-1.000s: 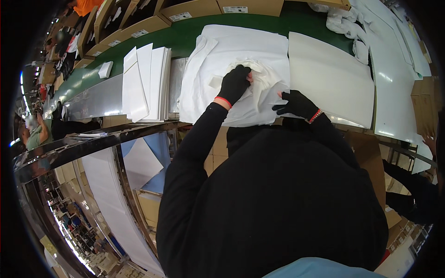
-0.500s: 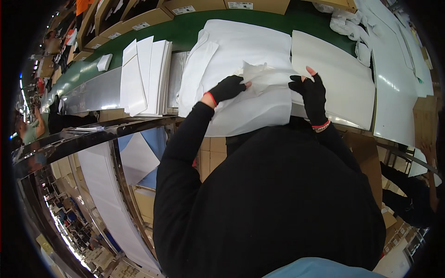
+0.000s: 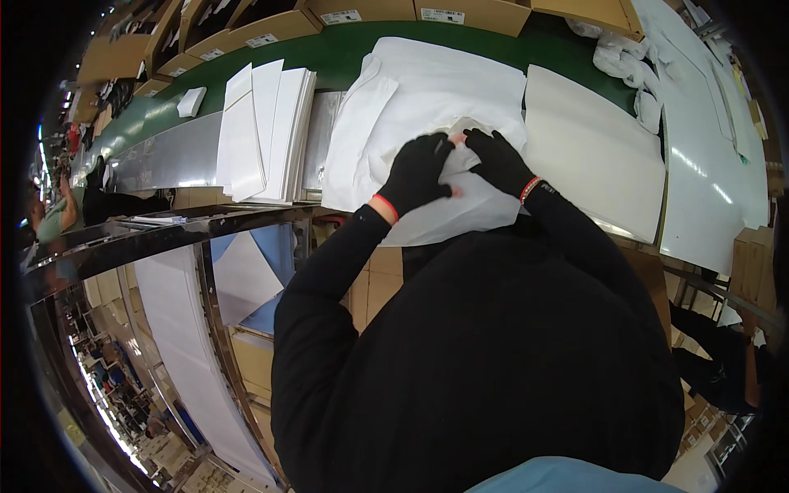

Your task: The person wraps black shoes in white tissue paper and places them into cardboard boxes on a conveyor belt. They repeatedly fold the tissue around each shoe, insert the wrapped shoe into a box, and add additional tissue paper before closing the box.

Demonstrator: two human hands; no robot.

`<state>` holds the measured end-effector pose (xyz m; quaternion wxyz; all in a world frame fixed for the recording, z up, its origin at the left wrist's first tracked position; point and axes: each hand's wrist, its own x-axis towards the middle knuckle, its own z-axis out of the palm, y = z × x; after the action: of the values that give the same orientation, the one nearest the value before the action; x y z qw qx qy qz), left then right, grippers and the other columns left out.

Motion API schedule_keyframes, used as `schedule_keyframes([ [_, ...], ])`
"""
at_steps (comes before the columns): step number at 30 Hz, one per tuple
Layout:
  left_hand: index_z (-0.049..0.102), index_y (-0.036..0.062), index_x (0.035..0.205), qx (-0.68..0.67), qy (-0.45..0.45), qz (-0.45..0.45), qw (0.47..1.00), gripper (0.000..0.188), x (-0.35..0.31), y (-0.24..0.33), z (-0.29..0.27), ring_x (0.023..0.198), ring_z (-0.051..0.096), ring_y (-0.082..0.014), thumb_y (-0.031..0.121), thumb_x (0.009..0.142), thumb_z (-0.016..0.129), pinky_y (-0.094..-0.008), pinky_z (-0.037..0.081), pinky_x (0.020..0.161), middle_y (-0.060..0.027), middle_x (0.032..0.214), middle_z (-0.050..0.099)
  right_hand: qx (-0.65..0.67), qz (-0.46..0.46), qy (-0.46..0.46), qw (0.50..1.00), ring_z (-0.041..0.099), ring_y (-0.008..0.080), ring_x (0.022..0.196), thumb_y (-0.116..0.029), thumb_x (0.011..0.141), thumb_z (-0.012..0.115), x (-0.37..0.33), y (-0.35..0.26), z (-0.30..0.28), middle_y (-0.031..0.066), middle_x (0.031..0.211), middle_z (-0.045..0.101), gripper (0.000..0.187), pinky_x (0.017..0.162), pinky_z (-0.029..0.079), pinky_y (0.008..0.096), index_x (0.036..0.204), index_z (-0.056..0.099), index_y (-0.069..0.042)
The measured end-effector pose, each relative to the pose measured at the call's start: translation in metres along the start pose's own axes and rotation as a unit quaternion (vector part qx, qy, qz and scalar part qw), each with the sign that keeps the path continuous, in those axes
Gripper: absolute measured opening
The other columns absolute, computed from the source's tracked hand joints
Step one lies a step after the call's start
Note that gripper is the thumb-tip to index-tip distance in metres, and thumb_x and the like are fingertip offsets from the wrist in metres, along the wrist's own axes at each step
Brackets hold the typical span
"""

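Left hand (image 3: 419,170), gloved in black, arches over thin crumpled paper (image 3: 460,162), fingers half bent and thumb reaching inward. Right hand (image 3: 499,161), gloved alike, leans in from the other side, its fingertips just beside those of the left. Both look partly curled; whether either has a real pinch on the paper cannot be told, since the knuckles hide it. The crumpled paper sits directly between and beneath the two hands.

Wide white sheets (image 3: 448,70) spread under and beyond both hands, their near edge drooping toward the body. For thin paper like this, light fingertips working evenly from both sides would likely serve best, with the palms kept soft so that nothing tears or slides off the near edge.

Just right of the right hand lies a flat cream sheet (image 3: 592,148). Left of the left hand, a stack of white cards (image 3: 275,135) leans slightly fanned. Beyond the hands runs a green counter (image 3: 349,59), and farthest ahead, open brown boxes (image 3: 283,34) stand in a row.
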<state>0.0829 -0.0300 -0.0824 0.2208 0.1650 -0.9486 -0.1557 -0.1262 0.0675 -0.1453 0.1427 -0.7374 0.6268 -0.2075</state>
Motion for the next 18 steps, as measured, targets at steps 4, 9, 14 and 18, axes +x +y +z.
schedule_keyframes([
  [4,0.049,0.0110,0.133,-0.040,-0.135,-0.032,0.990,0.065,-0.024,-0.027,0.012,0.105,0.058,-0.0315,0.033,0.076,0.071,-0.0405,0.046,0.088,-0.0147,0.119,0.058,0.060,0.079,-0.117,0.988,0.059,0.0325,0.103,-0.024,0.086,0.061,0.017,-0.002,-0.033,0.0156,0.111,0.064,0.041,0.091,0.045,0.0435,0.123,0.056,-0.007],
  [9,0.044,0.0000,0.137,-0.316,-0.276,-0.184,0.889,0.067,0.022,-0.094,0.006,0.114,0.055,-0.0259,0.043,0.088,0.061,-0.0324,0.041,0.097,-0.0191,0.127,0.057,-0.084,0.072,-0.051,0.993,0.052,0.0327,0.114,-0.023,0.080,0.066,0.040,-0.019,-0.061,0.0171,0.121,0.057,0.053,0.099,0.037,0.0476,0.129,0.051,-0.008],
  [14,0.041,-0.0004,0.139,-0.386,-0.340,-0.289,0.807,0.079,0.044,-0.122,0.006,0.131,0.040,-0.0249,0.053,0.085,0.060,-0.0291,0.027,0.108,-0.0181,0.140,0.045,-0.177,-0.057,-0.037,0.982,0.022,0.0347,0.140,-0.023,0.072,0.075,0.050,-0.030,-0.046,0.0118,0.149,0.032,0.079,0.110,0.013,0.0625,0.140,0.038,-0.013],
  [18,0.052,0.0042,0.128,-0.346,-0.176,-0.295,0.873,0.063,0.012,-0.148,0.032,0.112,0.056,-0.0250,0.045,0.083,0.065,-0.0310,0.041,0.095,-0.0158,0.122,0.059,-0.140,-0.066,-0.075,0.985,0.019,0.0360,0.141,-0.026,0.071,0.077,0.068,-0.020,-0.029,0.0116,0.152,0.025,0.091,0.110,0.012,0.0622,0.146,0.028,-0.014],
])
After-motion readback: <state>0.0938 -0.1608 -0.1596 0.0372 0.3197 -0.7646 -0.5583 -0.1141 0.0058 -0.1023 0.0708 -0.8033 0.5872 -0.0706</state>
